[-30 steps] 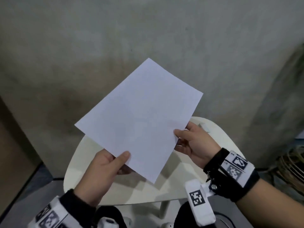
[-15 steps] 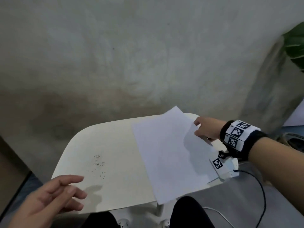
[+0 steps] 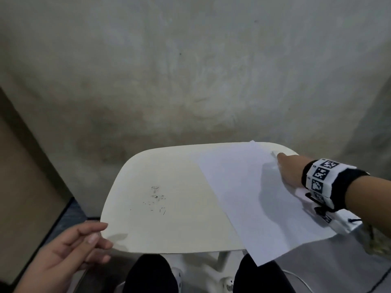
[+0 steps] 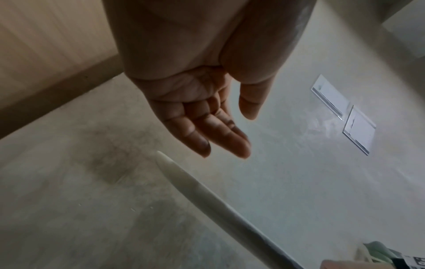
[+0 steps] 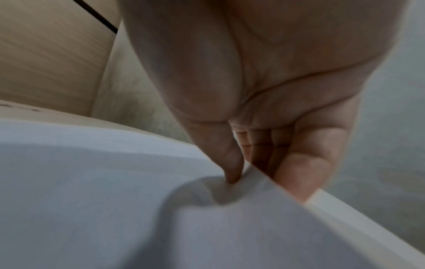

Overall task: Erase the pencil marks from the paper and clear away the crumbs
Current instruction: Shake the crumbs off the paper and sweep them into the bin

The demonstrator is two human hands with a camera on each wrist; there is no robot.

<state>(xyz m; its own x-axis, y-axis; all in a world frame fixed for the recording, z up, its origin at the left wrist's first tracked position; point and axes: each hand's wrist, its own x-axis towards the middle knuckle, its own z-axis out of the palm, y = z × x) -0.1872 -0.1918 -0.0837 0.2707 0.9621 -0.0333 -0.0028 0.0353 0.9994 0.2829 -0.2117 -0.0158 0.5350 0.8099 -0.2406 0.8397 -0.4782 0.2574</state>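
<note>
**Crumbs lie ahead of the free left hand; paper parked at the right edge**

Nearest: left hand (image 3: 69,248) off the bench's near left corner, above the floor, fingers loosely spread, holding nothing; the bench (image 3: 169,233) begins just past its fingertips; crumbs (image 3: 157,199) sit on the bare left half, farther in from that corner, a loose scatter strung roughly near-to-far; judged: the left hand is the nearer one for the sweep, reaching forward and slightly right.

Farther, right: paper (image 3: 260,199) overhangs the near right edge, long axis running toward the far right corner; right hand (image 3: 291,172) clamped on its far right margin.

Views: right wrist view shows thumb (image 5: 230,163) pressing a dent into the sheet, fingers beneath its edge; head view hides this; left wrist view confirms an empty palm (image 4: 197,102), shows the bench rim only, no crumbs.
</note>
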